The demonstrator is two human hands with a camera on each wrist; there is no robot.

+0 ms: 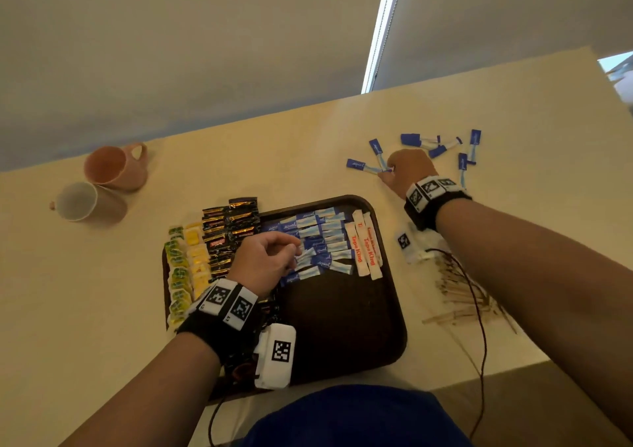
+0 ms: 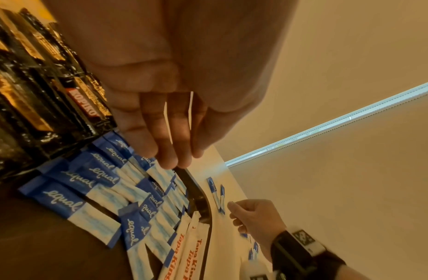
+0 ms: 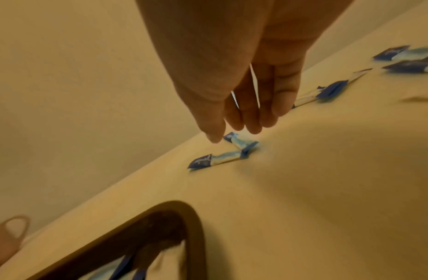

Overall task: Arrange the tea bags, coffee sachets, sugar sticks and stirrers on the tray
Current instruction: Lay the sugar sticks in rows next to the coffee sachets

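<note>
Item, left: two mugs (image 1: 102, 186) lay on their sides on the cream table (image 1: 308, 145), well apart from the tray.

Item, tray (image 1: 342, 326), dark brown: tea bags (image 1: 178, 275) in green and yellow columns at its left edge; black coffee sachets (image 1: 233, 230) next; blue sugar sticks (image 1: 318, 244) in overlapping rows; white sugar sticks (image 1: 364, 247) at the right. The near half stood bare.

Item, left hand (image 1: 263, 261): hovered over the blue rows, fingers loosely curled, holding nothing visible.

Item, right hand (image 1: 407, 169): reaching among the loose blue sticks (image 1: 442, 145) scattered on the table beyond the tray; thumb and fingers (image 3: 246, 115) closing on one stick, though whether it was already pinched could not be told.

Item, stirrers (image 1: 469, 295): wooden, heaped on the table right of the tray, not yet arranged.

Handling advice: the sticks look thin and flat; pinch one end, lift clear, lay it parallel to the existing row.

Room: plain pale wall, a roller blind with a bright gap at its edge.
</note>
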